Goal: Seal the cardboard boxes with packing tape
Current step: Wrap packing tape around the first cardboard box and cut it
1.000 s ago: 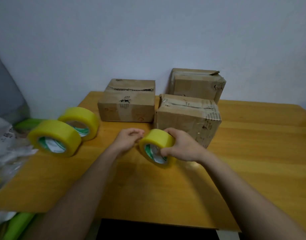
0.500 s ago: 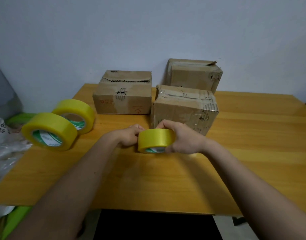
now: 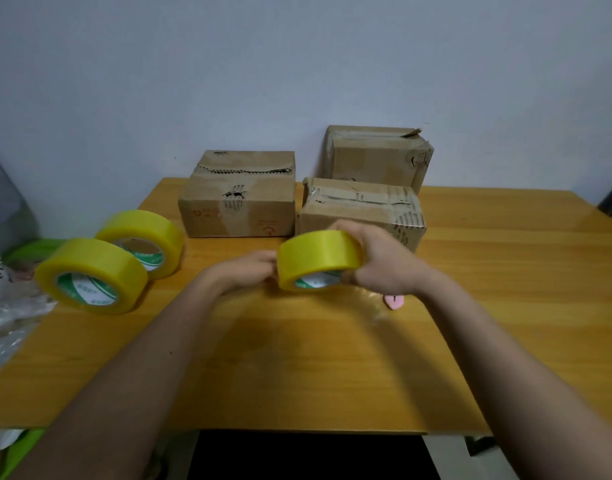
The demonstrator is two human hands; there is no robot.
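Right hand (image 3: 380,261) curls round a yellow roll of packing tape (image 3: 318,259), held just above the wooden counter (image 3: 505,306) near the middle of the view, with the roll's green-and-white core facing down toward the person. At the roll's 9 o'clock edge the left hand (image 3: 252,268) has its fingers bunched against the tape; whether they pinch a loose end cannot be told through the blur. Directly at 12 o'clock from the roll sits a worn brown cardboard box with old clear tape across its top (image 3: 361,211), its front partly hidden by the right hand. Just beside it, at its 9 o'clock, stands a second brown cardboard box with a torn top seam (image 3: 240,202). A third brown cardboard box (image 3: 377,157) stands against the wall behind the first. Two larger yellow tape rolls (image 3: 93,275) (image 3: 141,242) stand on edge at the counter's 9 o'clock side, touching each other. A small pink object (image 3: 393,301) lies on the counter under the right wrist.
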